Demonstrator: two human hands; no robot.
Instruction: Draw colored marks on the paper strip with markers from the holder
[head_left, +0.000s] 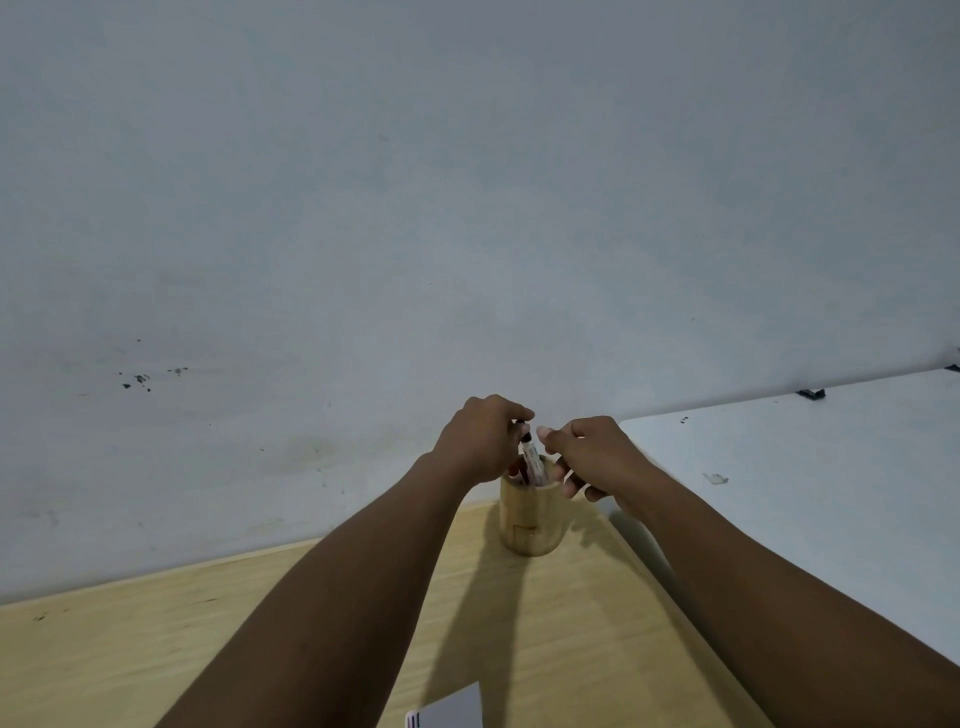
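Observation:
A round wooden holder (530, 519) stands near the far edge of the wooden table (156, 649). My left hand (480, 439) pinches the top of a white marker (532, 460) with a dark cap, whose lower end sits inside the holder. My right hand (592, 457) hovers right next to the holder's rim, fingers loosely curled and holding nothing. The paper strip (449, 709) lies at the bottom edge of the view, with dark lines on its left end.
A grey wall (467, 208) rises just behind the table. A white table (805, 478) adjoins on the right, with a small dark object (811, 394) at its far edge.

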